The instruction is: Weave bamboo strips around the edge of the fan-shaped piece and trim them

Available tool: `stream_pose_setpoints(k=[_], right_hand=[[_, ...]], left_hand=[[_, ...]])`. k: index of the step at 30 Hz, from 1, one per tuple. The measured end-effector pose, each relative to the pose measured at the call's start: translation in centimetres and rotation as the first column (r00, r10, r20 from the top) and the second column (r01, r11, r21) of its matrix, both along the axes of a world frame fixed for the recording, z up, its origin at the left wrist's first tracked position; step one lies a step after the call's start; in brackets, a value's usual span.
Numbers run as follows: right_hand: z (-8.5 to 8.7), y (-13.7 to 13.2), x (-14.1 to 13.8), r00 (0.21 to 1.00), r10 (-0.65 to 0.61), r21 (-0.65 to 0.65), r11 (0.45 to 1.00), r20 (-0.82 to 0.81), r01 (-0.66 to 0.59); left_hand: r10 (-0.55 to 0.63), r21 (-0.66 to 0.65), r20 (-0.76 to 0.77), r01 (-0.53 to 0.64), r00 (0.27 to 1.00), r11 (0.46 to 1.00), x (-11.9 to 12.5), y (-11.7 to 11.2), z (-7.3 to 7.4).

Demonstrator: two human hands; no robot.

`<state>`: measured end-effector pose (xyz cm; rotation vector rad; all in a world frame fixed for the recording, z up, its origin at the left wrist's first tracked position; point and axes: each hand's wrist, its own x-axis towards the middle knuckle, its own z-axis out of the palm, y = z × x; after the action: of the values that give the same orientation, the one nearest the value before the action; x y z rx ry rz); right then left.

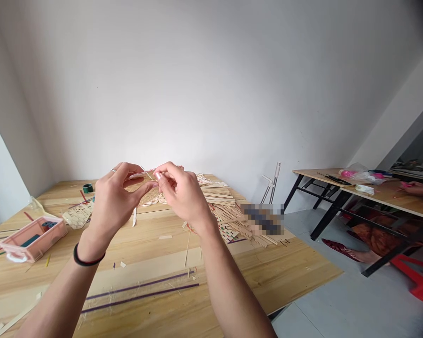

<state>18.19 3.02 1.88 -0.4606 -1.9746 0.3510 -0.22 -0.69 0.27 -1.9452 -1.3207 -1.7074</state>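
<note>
Both hands are raised over the wooden table, fingertips meeting. A thin pale strip [147,173] shows between them, slanting from my left fingers towards my right fingertips. My left hand [118,197] has its thumb stretched to the strip's lower end and its fingers curled. My right hand [183,192] pinches at the same spot with thumb and index finger; its grip partly hides what is there. Behind the hands lies a pile of pale woven strips [158,198], mostly covered from view. Flat bamboo-like strips [216,193] are stacked to its right.
A pink plastic basket [38,244] holds blue-green items at left, near a green tape roll [88,188] and a woven piece [77,215]. Purple strips [141,298] lie in front. At right, a person's hand [421,188] rests over another table [395,199]; a red stool [414,279] stands below.
</note>
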Motion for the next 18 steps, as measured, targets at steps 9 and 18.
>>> stream_pose_setpoints(k=[9, 18], right_hand=[[0.21, 0.46, 0.13, 0.999, 0.05, 0.127, 0.991, 0.015, -0.052], [0.21, 0.23, -0.05, 1.0, 0.022, 0.097, 0.995, 0.001, -0.022]], left_hand=[[-0.015, 0.047, -0.05, 0.018, 0.999, 0.999, 0.22, -0.17, 0.04], [-0.018, 0.035, -0.06, 0.02, 0.998, 0.999, 0.57, -0.43, 0.29]])
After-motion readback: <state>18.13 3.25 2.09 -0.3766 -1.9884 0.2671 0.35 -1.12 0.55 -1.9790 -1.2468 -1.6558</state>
